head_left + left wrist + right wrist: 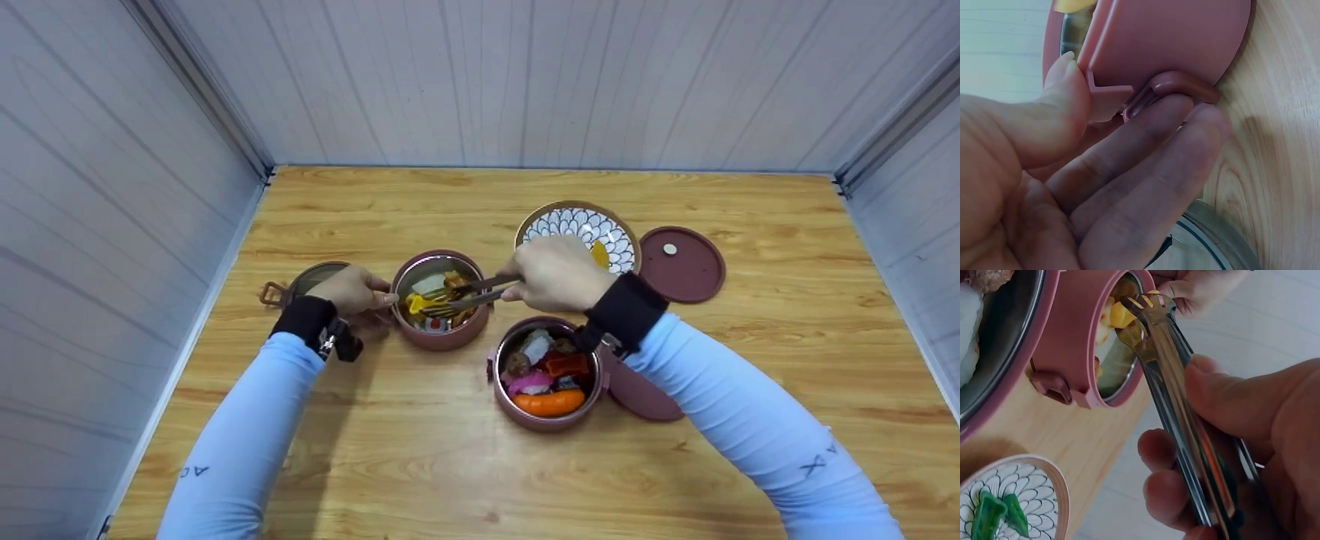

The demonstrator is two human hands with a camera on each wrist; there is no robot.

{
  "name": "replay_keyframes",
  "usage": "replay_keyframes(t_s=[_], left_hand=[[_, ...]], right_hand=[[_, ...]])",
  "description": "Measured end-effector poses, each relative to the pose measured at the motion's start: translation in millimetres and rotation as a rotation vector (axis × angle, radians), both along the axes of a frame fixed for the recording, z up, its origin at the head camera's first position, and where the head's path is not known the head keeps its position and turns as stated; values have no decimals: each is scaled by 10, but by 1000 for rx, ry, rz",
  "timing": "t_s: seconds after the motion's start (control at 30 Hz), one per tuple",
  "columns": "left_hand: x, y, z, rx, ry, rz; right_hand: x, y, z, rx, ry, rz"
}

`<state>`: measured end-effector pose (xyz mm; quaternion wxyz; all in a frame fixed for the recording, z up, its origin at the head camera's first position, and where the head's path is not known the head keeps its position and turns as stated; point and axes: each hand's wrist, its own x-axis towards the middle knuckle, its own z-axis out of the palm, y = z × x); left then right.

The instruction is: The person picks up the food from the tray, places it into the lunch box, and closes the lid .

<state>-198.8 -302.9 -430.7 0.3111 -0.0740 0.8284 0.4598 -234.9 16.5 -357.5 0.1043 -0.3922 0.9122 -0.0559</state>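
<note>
My left hand [373,298] grips the left side of a pink steel-lined container [440,300]. In the left wrist view the thumb and fingers [1185,121] curl round that container [1174,39] at its clasp. My right hand [517,285] holds metal tongs [474,292] that reach into the container from the right. In the right wrist view this hand [1176,410] squeezes the tongs [1157,343], whose tips pinch a yellow food piece [1120,314] over the container [1072,343]. Other food pieces lie inside it.
A second pink container [547,371] full of toy food stands nearer me, under my right wrist. A patterned plate [577,229] holds a few pieces behind my right hand. A pink lid [682,264] lies to its right and a glass lid [311,277] behind my left hand.
</note>
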Motion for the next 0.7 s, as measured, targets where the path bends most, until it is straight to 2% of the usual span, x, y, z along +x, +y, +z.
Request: replay_keyframes(t_s=[0.17,0.33,0.7], left_hand=[[-13,12,2,-6,6,-7],[-20,19,-1,-22,27,-47],[-24,-27,-2,-50,55,-85]], right_hand=[[8,-59,-63,18,-31,-5],[-5,-52,-81,37,-47,-26],[-83,164,114,0,-15,-64]])
